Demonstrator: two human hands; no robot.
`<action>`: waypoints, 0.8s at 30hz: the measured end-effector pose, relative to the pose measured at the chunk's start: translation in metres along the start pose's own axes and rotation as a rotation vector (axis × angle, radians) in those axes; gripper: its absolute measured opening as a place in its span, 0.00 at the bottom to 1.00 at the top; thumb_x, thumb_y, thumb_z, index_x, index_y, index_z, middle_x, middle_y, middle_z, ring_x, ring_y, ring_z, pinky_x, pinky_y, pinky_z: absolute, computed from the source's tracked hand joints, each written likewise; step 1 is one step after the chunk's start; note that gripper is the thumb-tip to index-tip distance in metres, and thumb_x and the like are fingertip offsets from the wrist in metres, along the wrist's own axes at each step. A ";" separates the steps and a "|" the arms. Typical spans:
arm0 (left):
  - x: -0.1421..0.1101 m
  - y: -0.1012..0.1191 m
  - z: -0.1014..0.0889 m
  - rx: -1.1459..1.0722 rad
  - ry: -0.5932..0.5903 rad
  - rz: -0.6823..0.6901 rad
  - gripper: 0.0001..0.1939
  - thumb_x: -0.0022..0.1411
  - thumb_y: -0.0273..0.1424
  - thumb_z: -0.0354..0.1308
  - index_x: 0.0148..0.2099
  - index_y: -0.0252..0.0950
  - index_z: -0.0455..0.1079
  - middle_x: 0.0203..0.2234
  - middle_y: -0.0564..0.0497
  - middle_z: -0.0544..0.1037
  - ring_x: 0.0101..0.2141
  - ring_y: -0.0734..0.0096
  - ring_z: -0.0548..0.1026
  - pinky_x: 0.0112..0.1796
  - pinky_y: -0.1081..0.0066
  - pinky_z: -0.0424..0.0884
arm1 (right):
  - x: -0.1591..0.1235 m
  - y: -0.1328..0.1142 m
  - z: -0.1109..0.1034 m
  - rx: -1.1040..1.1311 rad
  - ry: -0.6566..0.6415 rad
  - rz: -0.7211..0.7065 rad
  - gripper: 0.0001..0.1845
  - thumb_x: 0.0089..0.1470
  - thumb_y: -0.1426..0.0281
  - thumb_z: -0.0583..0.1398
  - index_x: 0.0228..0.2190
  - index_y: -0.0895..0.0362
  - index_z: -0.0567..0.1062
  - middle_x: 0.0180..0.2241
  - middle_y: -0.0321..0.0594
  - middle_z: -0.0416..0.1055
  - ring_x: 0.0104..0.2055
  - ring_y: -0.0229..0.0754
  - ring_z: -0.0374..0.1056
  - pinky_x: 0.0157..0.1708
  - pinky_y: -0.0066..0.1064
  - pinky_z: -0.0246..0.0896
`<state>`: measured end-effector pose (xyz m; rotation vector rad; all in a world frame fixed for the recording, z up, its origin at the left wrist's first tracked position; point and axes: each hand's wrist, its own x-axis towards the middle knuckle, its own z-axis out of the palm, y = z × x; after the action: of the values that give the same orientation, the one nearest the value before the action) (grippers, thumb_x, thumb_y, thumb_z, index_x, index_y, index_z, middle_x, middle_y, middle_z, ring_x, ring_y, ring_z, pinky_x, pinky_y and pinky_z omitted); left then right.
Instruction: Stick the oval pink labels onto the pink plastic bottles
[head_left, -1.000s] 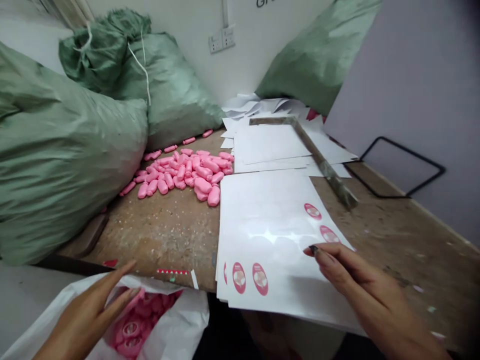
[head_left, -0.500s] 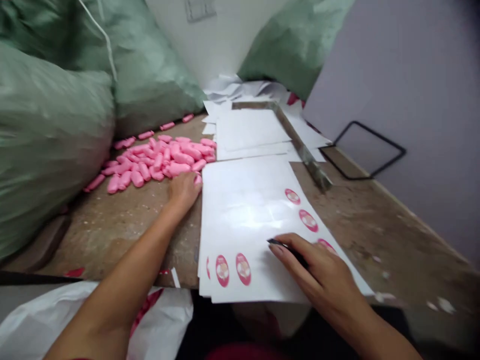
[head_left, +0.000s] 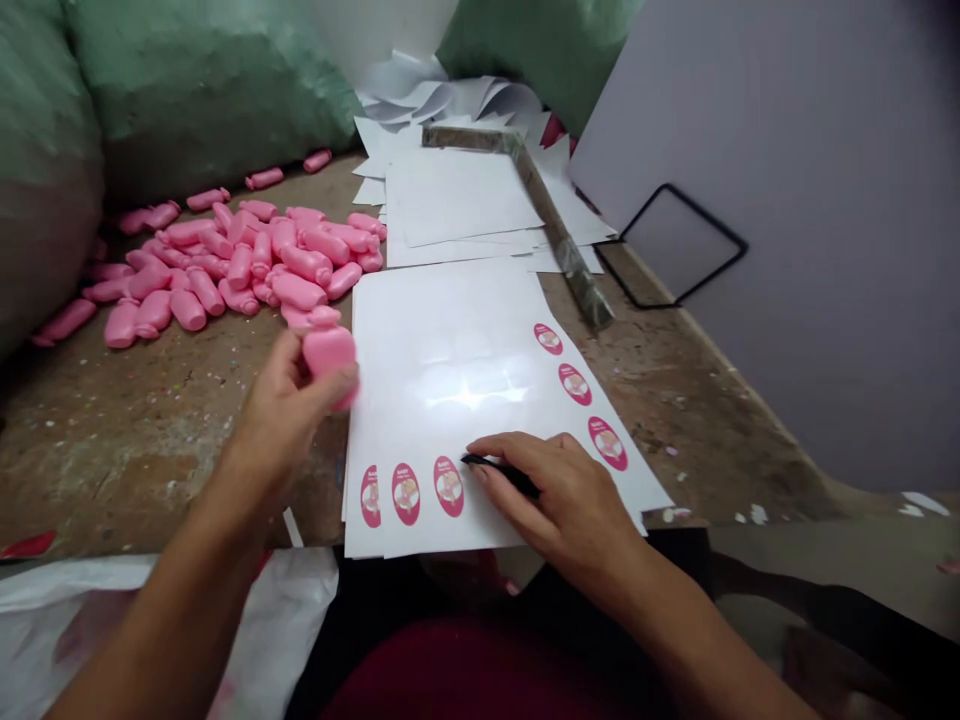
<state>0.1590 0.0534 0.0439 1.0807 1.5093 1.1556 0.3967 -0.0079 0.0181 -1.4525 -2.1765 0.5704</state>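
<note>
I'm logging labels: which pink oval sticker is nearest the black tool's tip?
The rightmost sticker of the near-edge three; the black tool ends beside its upper right, the others lie farther off.

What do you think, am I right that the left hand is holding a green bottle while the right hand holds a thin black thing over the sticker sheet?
Not quite: the head view shows that the bottle in the left hand is pink, not green. The right hand does hold a thin black thing over the sticker sheet.
</note>
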 end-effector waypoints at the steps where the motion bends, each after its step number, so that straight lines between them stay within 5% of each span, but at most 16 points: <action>1: -0.016 -0.002 0.010 -0.076 -0.051 -0.042 0.20 0.53 0.32 0.66 0.49 0.43 0.69 0.34 0.56 0.74 0.38 0.68 0.76 0.38 0.71 0.70 | -0.001 -0.001 0.000 -0.024 0.000 0.006 0.10 0.61 0.69 0.55 0.38 0.53 0.77 0.32 0.38 0.80 0.27 0.42 0.68 0.31 0.34 0.53; 4: -0.048 -0.010 0.040 -0.348 -0.198 -0.238 0.23 0.53 0.33 0.67 0.51 0.40 0.68 0.35 0.53 0.78 0.36 0.68 0.79 0.39 0.69 0.73 | -0.002 -0.005 0.004 -0.124 0.005 0.006 0.10 0.61 0.68 0.55 0.36 0.53 0.76 0.27 0.36 0.79 0.23 0.42 0.63 0.30 0.34 0.49; 7: -0.055 -0.018 0.054 -0.464 -0.180 -0.300 0.23 0.54 0.31 0.67 0.52 0.39 0.67 0.37 0.49 0.80 0.39 0.65 0.79 0.43 0.67 0.73 | -0.001 -0.007 0.010 -0.181 0.043 -0.015 0.10 0.63 0.69 0.54 0.34 0.55 0.75 0.27 0.36 0.79 0.22 0.41 0.62 0.32 0.35 0.48; 14: -0.051 -0.020 0.055 -0.435 -0.148 -0.286 0.26 0.54 0.33 0.68 0.53 0.39 0.66 0.42 0.48 0.80 0.47 0.62 0.77 0.52 0.62 0.68 | -0.001 -0.006 0.015 -0.169 0.116 -0.040 0.09 0.62 0.71 0.55 0.33 0.56 0.75 0.27 0.34 0.79 0.21 0.39 0.61 0.32 0.34 0.45; 24: -0.050 -0.018 0.056 -0.378 -0.193 -0.307 0.24 0.56 0.34 0.66 0.53 0.40 0.65 0.43 0.48 0.79 0.48 0.61 0.76 0.50 0.62 0.69 | 0.005 -0.008 0.019 -0.184 0.145 -0.041 0.08 0.60 0.70 0.58 0.32 0.56 0.77 0.23 0.34 0.77 0.21 0.41 0.58 0.30 0.32 0.46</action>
<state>0.2209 0.0111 0.0260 0.6571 1.1952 1.0338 0.3783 -0.0081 0.0083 -1.4878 -2.1848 0.2471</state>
